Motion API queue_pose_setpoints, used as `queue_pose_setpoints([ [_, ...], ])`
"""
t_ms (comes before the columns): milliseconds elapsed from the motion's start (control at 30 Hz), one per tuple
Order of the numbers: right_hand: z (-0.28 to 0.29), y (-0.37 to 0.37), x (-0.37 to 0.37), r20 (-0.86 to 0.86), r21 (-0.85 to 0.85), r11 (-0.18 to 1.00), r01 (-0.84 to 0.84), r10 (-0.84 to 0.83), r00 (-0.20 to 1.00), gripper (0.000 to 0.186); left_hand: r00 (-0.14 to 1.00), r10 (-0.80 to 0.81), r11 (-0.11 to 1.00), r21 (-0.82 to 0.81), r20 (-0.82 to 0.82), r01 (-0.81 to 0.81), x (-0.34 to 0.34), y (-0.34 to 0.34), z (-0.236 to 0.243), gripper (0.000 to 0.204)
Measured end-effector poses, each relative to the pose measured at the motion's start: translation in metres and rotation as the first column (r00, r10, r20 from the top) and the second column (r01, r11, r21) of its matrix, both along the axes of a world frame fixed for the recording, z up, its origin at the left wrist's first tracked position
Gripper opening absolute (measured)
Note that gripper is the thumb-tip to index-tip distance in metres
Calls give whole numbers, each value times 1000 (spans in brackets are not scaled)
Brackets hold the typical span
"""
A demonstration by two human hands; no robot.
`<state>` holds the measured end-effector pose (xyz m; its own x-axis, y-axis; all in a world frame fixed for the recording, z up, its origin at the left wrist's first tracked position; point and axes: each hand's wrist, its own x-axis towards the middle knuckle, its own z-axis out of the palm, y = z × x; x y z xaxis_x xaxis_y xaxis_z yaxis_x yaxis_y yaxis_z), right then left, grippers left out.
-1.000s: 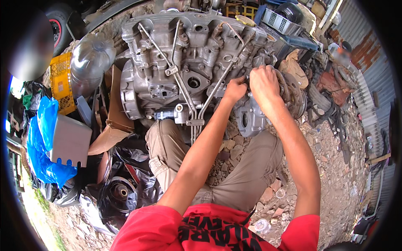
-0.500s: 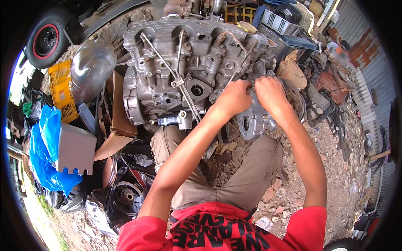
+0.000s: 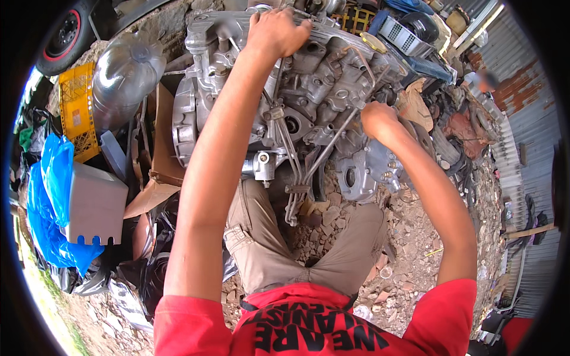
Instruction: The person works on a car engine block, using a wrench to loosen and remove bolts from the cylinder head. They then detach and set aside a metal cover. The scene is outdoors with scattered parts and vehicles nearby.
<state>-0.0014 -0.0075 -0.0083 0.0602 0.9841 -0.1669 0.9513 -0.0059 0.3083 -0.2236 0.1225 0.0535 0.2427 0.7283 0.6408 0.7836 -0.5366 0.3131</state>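
Observation:
A large grey engine (image 3: 314, 107) lies in front of my knees, with a ribbed valve cover (image 3: 205, 25) along its far top. My left hand (image 3: 276, 34) reaches across to that cover, its fingers bent over the far edge. Closed by the right end of the engine is my right hand (image 3: 379, 120), beside a flat metal housing (image 3: 377, 166); its fingers are turned away, hiding what they grip. Between my arms, a clamped bundle of thin metal pipes (image 3: 289, 154) hangs down the engine's near face. A yellow cap (image 3: 373, 41) sits on its top right.
On the left are a yellow crate (image 3: 79, 110), a large clear bottle (image 3: 127, 80), a cardboard box (image 3: 160, 154) and a grey bin (image 3: 95, 204) with blue plastic. Broken stones (image 3: 332, 228) cover the ground between my legs. A corrugated metal wall (image 3: 534, 118) runs along the right.
My left hand has moved from the engine's middle up to its far top edge. My right hand stays by the right end. The pipe bundle now shows lower, between my knees.

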Motion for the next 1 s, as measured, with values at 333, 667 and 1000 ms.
queue_pose_setpoints([
  [333, -16, -15, 26, -3, 36, 978, -203, 204, 979, 18, 1000, -20, 981, -195, 0, 20, 4, -25, 26, 50],
  [667, 26, 38, 58, -196, -121, 970, -210, 184, 963, 21, 996, 60, 968, -241, -66, -74, 3, -11, 24, 53],
  [1000, 21, 50, 30, 98, -194, 981, 9, 10, 995, 42, 999, 37, 976, -212, -31, -43, 1, -19, 25, 54],
])
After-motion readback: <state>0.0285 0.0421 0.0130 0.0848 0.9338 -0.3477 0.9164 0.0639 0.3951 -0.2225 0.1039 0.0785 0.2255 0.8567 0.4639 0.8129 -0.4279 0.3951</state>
